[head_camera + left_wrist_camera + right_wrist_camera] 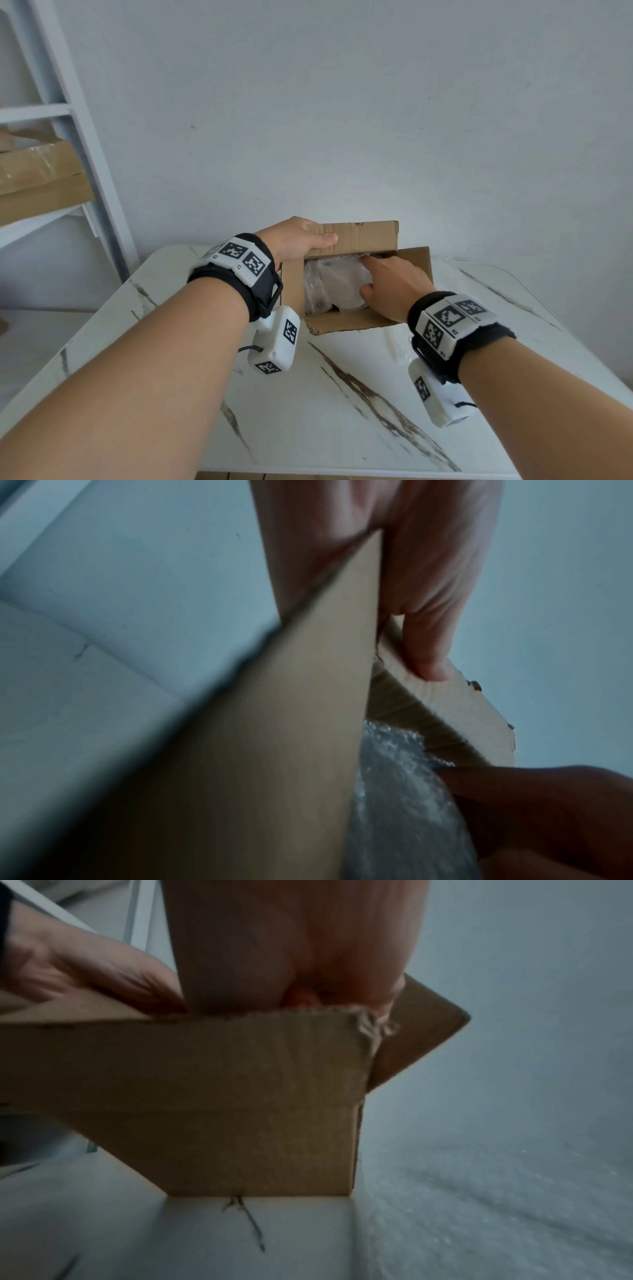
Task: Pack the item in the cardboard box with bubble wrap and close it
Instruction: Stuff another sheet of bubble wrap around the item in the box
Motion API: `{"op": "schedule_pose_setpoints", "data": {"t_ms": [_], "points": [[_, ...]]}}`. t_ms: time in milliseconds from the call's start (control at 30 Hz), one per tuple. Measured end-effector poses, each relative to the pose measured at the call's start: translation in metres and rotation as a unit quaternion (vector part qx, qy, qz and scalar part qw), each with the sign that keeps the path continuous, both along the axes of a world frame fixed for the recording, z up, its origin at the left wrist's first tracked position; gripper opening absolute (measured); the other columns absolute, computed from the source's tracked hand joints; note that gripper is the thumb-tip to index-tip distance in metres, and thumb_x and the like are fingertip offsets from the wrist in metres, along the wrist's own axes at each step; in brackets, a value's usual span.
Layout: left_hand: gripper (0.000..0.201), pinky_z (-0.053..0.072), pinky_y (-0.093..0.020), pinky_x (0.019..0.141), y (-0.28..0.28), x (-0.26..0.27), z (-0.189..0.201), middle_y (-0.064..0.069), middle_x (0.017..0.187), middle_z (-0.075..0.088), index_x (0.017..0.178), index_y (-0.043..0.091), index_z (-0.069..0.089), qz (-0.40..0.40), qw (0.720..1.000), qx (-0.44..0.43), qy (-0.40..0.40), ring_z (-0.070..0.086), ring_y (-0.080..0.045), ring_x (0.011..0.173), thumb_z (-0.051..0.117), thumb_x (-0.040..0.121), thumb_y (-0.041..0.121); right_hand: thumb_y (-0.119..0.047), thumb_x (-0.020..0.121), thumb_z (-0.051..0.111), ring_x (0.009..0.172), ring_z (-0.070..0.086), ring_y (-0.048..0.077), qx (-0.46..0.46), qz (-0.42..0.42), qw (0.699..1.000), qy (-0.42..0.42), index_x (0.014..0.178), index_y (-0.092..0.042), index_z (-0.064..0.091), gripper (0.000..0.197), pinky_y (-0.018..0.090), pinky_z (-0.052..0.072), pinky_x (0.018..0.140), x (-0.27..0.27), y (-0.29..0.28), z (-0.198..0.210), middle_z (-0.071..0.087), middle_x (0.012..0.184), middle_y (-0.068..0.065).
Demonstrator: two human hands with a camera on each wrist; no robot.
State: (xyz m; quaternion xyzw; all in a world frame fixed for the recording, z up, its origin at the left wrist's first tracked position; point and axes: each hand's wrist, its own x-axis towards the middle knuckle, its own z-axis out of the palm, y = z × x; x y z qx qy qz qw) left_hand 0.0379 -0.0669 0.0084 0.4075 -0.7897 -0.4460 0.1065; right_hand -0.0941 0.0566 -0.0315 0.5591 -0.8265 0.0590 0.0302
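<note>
Currently the cardboard box [346,323] sits open on the counter [342,394], with the bubble-wrapped item [334,282] inside it. Left hand [294,241] grip is clamped on the far flap [363,236], thumb on top. Right hand [394,286] is flat, fingers uncurled, pressing on the wrap inside the box.

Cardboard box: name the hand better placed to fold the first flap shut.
Left. The left hand already grips the raised far flap of the cardboard box, thumb on its face. The right hand is inside, on the bubble-wrapped item, and must come out first.
</note>
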Motion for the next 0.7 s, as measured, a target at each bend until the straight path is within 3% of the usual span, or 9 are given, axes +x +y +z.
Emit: {"op": "schedule_pose_setpoints", "data": {"t_ms": [100, 233, 300, 400, 500, 567, 633, 700], "points": [[0.068, 0.026, -0.027, 0.107, -0.003, -0.001, -0.001, -0.009, 0.153, 0.035, 0.147, 0.007, 0.034, -0.003, 1.000, -0.003, 0.001, 0.033, -0.022, 0.140, 0.059, 0.092, 0.040, -0.024, 0.089, 0.044, 0.081, 0.051, 0.022, 0.009, -0.021, 0.999, -0.028, 0.119, -0.018, 0.051, 0.031, 0.032, 0.042, 0.069, 0.003, -0.007, -0.002, 0.062, 0.103, 0.004], [0.075, 0.026, -0.034, 0.113, 0.001, 0.001, 0.001, -0.010, 0.150, 0.040, 0.146, 0.007, 0.037, 0.007, 1.000, -0.004, -0.003, 0.037, -0.022, 0.138, 0.061, 0.088, 0.048, -0.024, 0.092, 0.043, 0.088, 0.062, 0.027, -0.010, -0.027, 1.000, 0.000, 0.102, -0.012, 0.062, 0.024, 0.032, 0.043, 0.068, 0.003, -0.014, 0.001, 0.067, 0.102, 0.008], [0.071, 0.030, -0.033, 0.112, 0.002, 0.001, 0.002, -0.011, 0.146, 0.046, 0.141, 0.005, 0.043, 0.010, 1.000, -0.011, 0.001, 0.042, -0.023, 0.134, 0.061, 0.088, 0.048, -0.025, 0.090, 0.047, 0.080, 0.061, 0.027, -0.038, -0.023, 0.998, 0.048, 0.096, -0.013, 0.065, 0.023, 0.030, 0.043, 0.063, 0.002, -0.012, 0.002, 0.068, 0.094, 0.007], [0.073, 0.029, -0.033, 0.111, 0.001, 0.001, 0.002, -0.011, 0.148, 0.041, 0.144, 0.003, 0.037, 0.016, 1.000, -0.015, 0.000, 0.038, -0.024, 0.137, 0.060, 0.090, 0.045, -0.023, 0.085, 0.047, 0.064, 0.056, 0.026, -0.123, -0.009, 0.988, 0.095, 0.085, -0.014, 0.065, 0.020, 0.028, 0.041, 0.056, 0.001, -0.003, 0.003, 0.066, 0.076, 0.004], [0.075, 0.031, -0.036, 0.114, 0.003, 0.001, 0.003, -0.010, 0.146, 0.046, 0.141, 0.005, 0.043, 0.020, 1.000, -0.007, 0.008, 0.042, -0.024, 0.134, 0.063, 0.085, 0.051, -0.020, 0.073, 0.042, 0.050, 0.057, 0.027, -0.235, 0.080, 0.965, 0.086, 0.068, -0.011, 0.066, 0.027, 0.027, 0.044, 0.043, 0.003, 0.005, 0.006, 0.061, 0.062, 0.002], [0.081, 0.032, -0.039, 0.114, 0.001, 0.000, 0.001, -0.011, 0.145, 0.048, 0.139, 0.005, 0.046, 0.021, 1.000, -0.003, 0.009, 0.044, -0.024, 0.133, 0.065, 0.079, 0.057, -0.019, 0.072, 0.039, 0.057, 0.061, 0.024, -0.201, 0.147, 0.964, 0.093, 0.074, -0.011, 0.071, 0.033, 0.029, 0.047, 0.044, 0.005, 0.004, 0.005, 0.065, 0.069, 0.001], [0.080, 0.028, -0.036, 0.115, 0.003, 0.001, 0.004, -0.010, 0.149, 0.040, 0.144, 0.004, 0.039, 0.017, 1.000, -0.005, 0.006, 0.038, -0.024, 0.137, 0.064, 0.084, 0.052, -0.014, 0.076, 0.042, 0.074, 0.065, 0.026, -0.104, 0.168, 0.975, 0.101, 0.092, -0.011, 0.072, 0.034, 0.031, 0.051, 0.056, 0.013, 0.000, 0.005, 0.070, 0.087, 0.002], [0.076, 0.026, -0.034, 0.113, 0.000, 0.000, 0.003, -0.011, 0.153, 0.035, 0.147, 0.003, 0.032, 0.012, 1.000, -0.010, -0.001, 0.033, -0.024, 0.140, 0.060, 0.090, 0.045, -0.009, 0.081, 0.047, 0.088, 0.065, 0.027, -0.076, 0.174, 0.976, 0.108, 0.110, -0.010, 0.067, 0.035, 0.034, 0.052, 0.068, 0.015, 0.000, 0.002, 0.070, 0.104, 0.003]]}}
